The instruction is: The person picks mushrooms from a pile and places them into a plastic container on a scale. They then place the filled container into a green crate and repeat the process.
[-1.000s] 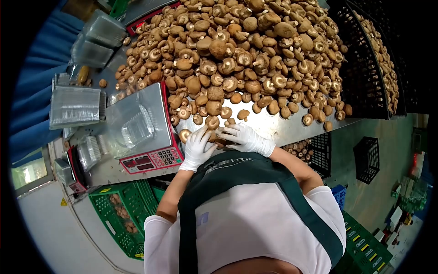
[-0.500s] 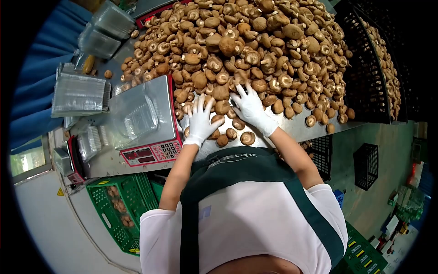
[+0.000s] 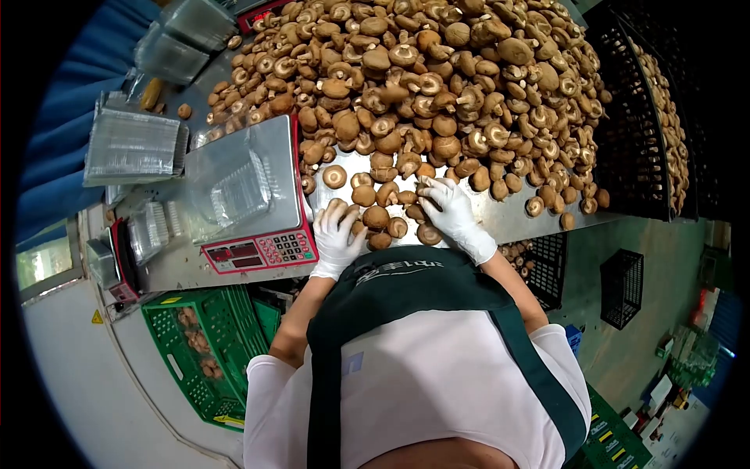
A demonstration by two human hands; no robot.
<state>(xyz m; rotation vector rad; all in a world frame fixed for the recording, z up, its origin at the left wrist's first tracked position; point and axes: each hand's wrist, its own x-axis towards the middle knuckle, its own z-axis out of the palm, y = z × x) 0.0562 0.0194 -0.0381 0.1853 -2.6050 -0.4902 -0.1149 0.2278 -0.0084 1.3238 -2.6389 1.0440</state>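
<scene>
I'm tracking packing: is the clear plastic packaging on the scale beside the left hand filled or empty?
Empty. The packaging is clear and no food shows inside; loose mushrooms lie between the left hand and right hand.

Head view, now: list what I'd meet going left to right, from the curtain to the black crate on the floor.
Curtain → tray stack → keypad scale → left hand → loose mushrooms → right hand → floor crate.

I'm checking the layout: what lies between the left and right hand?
In the head view, a cluster of loose brown mushrooms lies on the metal table between the left hand and the right hand.
</scene>
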